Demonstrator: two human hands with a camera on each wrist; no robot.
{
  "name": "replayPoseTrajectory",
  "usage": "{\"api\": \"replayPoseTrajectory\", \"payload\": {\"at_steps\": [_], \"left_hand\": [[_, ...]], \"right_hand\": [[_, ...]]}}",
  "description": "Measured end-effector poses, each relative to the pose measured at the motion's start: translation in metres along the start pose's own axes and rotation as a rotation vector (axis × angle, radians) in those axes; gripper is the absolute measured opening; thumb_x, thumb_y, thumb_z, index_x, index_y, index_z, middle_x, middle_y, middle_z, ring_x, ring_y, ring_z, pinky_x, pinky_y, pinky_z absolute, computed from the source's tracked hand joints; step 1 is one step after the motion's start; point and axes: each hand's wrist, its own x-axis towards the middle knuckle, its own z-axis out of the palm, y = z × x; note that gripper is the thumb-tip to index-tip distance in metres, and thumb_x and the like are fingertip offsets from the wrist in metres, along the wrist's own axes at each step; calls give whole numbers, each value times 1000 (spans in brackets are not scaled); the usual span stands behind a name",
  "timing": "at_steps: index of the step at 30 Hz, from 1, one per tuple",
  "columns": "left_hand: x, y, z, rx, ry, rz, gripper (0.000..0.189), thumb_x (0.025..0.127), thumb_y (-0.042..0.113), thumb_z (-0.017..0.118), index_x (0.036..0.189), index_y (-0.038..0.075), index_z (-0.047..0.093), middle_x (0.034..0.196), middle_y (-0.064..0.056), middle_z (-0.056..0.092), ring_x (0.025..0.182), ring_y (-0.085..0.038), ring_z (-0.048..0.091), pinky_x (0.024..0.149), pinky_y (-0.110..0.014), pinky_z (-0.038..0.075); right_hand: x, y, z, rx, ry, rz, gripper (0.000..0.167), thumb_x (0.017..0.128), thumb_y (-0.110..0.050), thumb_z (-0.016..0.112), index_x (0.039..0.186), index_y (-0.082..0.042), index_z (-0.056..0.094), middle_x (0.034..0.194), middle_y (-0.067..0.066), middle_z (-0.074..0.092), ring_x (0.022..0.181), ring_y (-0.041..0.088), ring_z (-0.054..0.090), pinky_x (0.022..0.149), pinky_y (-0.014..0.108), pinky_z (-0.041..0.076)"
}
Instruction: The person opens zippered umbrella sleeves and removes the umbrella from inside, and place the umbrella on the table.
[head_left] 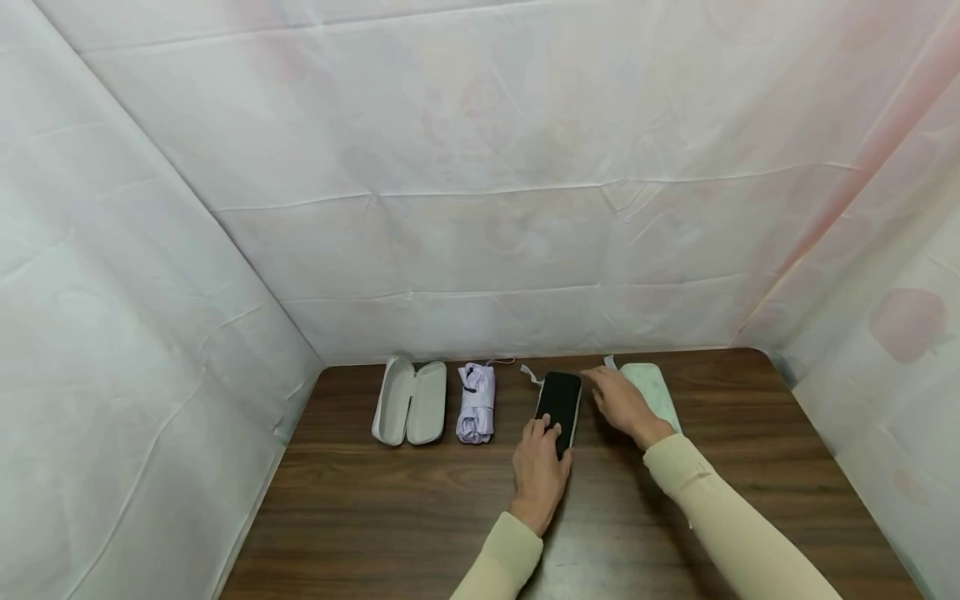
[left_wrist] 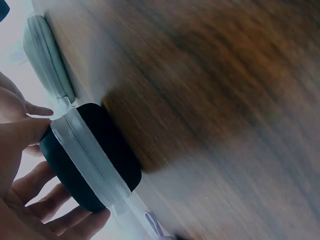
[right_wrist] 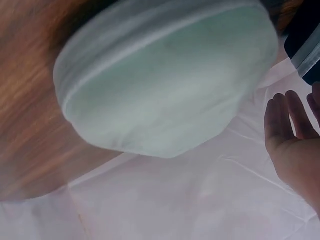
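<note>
A black zip case (head_left: 558, 396) with a pale grey zip band lies on the wooden table, near its back edge. My left hand (head_left: 538, 479) holds its near end, fingers over the top and thumb along the right side. In the left wrist view, thumb and fingers stand on opposite sides of the case (left_wrist: 112, 140). Just right of it, my right hand (head_left: 622, 404) hovers with extended fingers towards the case's far end. The right wrist view shows those fingers (right_wrist: 295, 112) holding nothing. Partly behind my right wrist is a mint green zip case (head_left: 651, 387).
On the left, an open pale glasses case (head_left: 427, 404) lies beside a folded lilac umbrella (head_left: 477, 404) with a thin wrist loop. Whitish sheeting (head_left: 480, 250) rises behind the brown table (head_left: 390, 517) and along both sides.
</note>
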Motion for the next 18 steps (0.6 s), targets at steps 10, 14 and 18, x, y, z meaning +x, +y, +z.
{"api": "replayPoseTrajectory", "payload": {"at_steps": [10, 14, 18], "left_hand": [[-2, -2, -4, -16, -31, -9, 36, 73, 19, 94, 107, 12, 83, 129, -4, 74, 122, -29, 68, 100, -37, 57], [-2, -2, -7, -27, -56, -24, 35, 73, 16, 93, 107, 13, 83, 130, -3, 74, 124, -28, 68, 102, -38, 56], [-2, -2, -10, -25, -59, -19, 35, 73, 15, 93, 107, 13, 84, 130, -3, 74, 122, -28, 68, 101, -38, 56]], "right_hand": [[9, 10, 0, -30, -53, -48, 38, 100, 7, 63, 138, 5, 64, 129, 21, 68, 116, 40, 67, 96, 54, 56], [14, 15, 2, -37, -91, -57, 36, 102, 6, 61, 137, 5, 64, 130, 22, 68, 117, 40, 67, 97, 54, 56], [20, 18, 2, -50, -138, -59, 33, 106, 2, 57, 138, 3, 64, 132, 21, 67, 120, 41, 66, 99, 55, 55]]}}
